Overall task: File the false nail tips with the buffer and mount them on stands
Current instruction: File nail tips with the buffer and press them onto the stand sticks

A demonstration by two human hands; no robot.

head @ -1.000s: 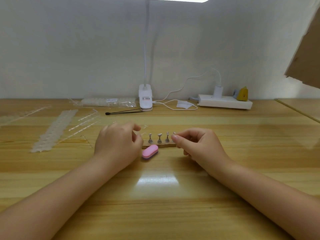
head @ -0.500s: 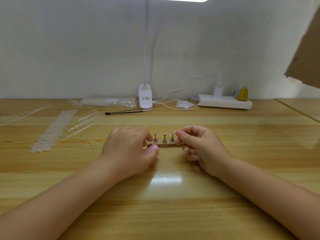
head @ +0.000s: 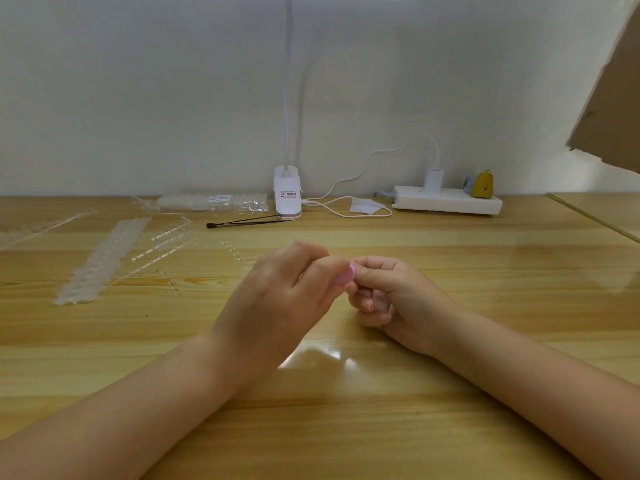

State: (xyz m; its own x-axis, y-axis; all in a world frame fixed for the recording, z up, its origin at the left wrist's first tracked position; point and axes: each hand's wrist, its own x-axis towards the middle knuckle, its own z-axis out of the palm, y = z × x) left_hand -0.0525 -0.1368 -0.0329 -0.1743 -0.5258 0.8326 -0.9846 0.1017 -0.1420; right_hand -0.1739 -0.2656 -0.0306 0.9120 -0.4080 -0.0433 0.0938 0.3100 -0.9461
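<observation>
My left hand [head: 277, 299] grips the pink buffer [head: 344, 277], lifted off the wooden table [head: 346, 427] at centre; only its rounded end shows past my fingers. My right hand [head: 391, 296] is curled, its thumb and forefinger pinching a small false nail tip against that end; the tip is too small to make out clearly. Both hands touch at the buffer. The row of small metal stands is hidden behind my hands. A strip of clear nail tips [head: 100, 261] lies at the left.
Clear plastic sprue sticks [head: 169, 244] lie beside the strip. At the back stand a bag of tips [head: 207, 202], a black thin tool [head: 242, 223], a white lamp base [head: 287, 194] and a power strip [head: 448, 200]. Cardboard [head: 613, 98] hangs at the upper right.
My left hand took the pink buffer off the table and raised it. My right hand left the stands and came in to meet the buffer. The stands are now covered.
</observation>
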